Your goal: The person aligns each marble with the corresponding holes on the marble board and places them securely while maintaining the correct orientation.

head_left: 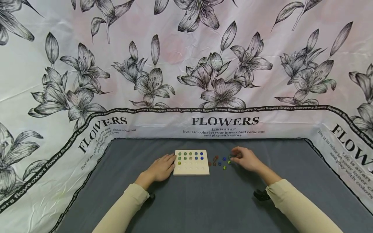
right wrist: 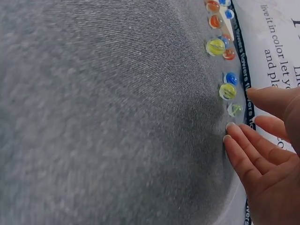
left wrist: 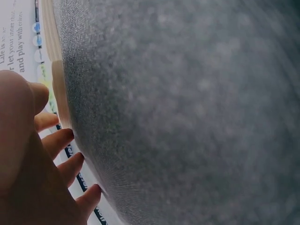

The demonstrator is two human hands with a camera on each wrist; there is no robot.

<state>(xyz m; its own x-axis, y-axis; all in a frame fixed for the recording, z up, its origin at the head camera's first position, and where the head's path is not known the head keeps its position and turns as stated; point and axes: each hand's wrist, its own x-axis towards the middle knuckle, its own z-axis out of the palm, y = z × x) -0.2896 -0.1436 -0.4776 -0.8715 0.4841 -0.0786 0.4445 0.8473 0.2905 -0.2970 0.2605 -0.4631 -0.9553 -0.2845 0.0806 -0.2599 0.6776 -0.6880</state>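
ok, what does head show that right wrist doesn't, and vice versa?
Head only: the left hand at the wooden board's left edge, the board's full face, cream sleeves, lily drawings.
Right wrist only: the palm side of the right hand, close up.
Both: the right hand itself, loose marbles, part of the board, grey cloth, printed lettering.

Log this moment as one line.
left hand: at left edge of board; right hand: beside loose marbles, nothing visibly held; board: partly filled
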